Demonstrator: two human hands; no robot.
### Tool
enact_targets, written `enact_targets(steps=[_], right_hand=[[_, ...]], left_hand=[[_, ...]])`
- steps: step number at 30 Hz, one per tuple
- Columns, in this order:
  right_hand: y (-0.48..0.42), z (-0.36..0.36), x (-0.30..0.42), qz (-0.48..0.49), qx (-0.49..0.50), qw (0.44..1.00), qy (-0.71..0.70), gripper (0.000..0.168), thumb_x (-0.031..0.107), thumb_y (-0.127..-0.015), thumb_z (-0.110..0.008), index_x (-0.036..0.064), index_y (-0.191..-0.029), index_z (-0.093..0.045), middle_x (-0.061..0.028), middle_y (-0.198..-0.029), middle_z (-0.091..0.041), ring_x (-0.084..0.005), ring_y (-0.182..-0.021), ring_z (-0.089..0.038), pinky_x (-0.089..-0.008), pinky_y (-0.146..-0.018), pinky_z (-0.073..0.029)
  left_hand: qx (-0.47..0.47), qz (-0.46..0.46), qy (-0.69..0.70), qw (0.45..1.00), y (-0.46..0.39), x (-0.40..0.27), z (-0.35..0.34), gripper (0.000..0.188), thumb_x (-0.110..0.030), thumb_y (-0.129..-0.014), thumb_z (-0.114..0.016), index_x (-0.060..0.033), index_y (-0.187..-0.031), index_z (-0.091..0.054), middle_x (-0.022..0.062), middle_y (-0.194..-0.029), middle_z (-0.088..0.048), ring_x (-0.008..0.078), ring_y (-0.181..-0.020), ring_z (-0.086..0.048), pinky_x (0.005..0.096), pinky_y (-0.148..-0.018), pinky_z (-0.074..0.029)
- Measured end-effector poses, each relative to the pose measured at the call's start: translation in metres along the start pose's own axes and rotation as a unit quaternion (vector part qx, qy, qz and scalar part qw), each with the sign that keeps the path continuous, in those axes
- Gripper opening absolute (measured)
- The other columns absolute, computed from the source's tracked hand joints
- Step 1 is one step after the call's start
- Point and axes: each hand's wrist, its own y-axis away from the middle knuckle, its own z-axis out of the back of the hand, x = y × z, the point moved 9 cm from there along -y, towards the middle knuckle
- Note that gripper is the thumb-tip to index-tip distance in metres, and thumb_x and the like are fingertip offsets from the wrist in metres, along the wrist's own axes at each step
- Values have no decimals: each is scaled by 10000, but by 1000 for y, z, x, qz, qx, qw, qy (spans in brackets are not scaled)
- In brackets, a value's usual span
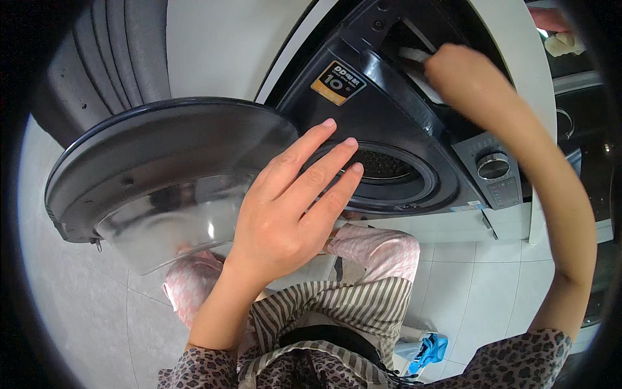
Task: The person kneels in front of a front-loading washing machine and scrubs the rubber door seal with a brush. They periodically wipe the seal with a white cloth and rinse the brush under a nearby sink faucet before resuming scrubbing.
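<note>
My left hand [286,219] is held palm down, fingers apart, over the front of a dark front-loading washing machine [311,116]. It holds nothing, and whether it touches the machine is unclear. Behind its fingertips lies the round drum opening [384,167] with a dark rubber seal. To the left, the round door [194,131] with its clear glass bowl [170,223] stands open. My right hand [457,73], slightly blurred, is curled at a recess in the machine's upper part. A whitish cloth [414,53] shows beside its fingers, mostly hidden by the hand.
A control panel with a round knob [493,166] sits below my right forearm. White cabinet panels [223,48] surround the machine. A grey ribbed object [112,58] stands at upper left. On the tiled floor [447,287] lies a blue item [428,351] near my legs.
</note>
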Motion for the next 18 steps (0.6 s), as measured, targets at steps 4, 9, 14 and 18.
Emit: enact_targets(steps=[4,9,14,18], right_hand=[[17,-30,-6,-29,-63,997,-35,90,43,-737,-581,20,-776,-660,-183,-756,-658,-318,-709,-675,-400,-625,-559],[75,5,-6,-88,-103,989,-66,157,102,-810,-572,18,-935,-618,-142,-709,-606,-294,-588,-635,-383,-521,-510],[101,14,-18,-127,-141,974,-121,203,140,-826,-627,77,-1015,-666,-104,-735,-559,-269,-564,-596,-370,-510,-479],[96,11,-24,-152,-157,957,-189,178,201,-830,-637,101,-967,-688,-99,-707,-563,-282,-557,-588,-379,-505,-473]], left_hand=[[9,-4,18,1000,-5,-6,-2,325,71,-651,-627,-2,-965,-673,151,-1118,-637,370,-1104,-571,416,-909,-490],[20,-1,2,1000,-3,2,-2,329,58,-659,-619,9,-983,-655,164,-1122,-630,385,-1109,-565,417,-896,-493],[31,1,0,1000,-6,3,-3,332,54,-664,-611,19,-993,-642,172,-1139,-619,394,-1117,-557,422,-906,-485],[24,1,-11,1000,-7,5,-5,290,18,-680,-602,5,-962,-668,136,-1128,-625,355,-1117,-563,403,-856,-501]])
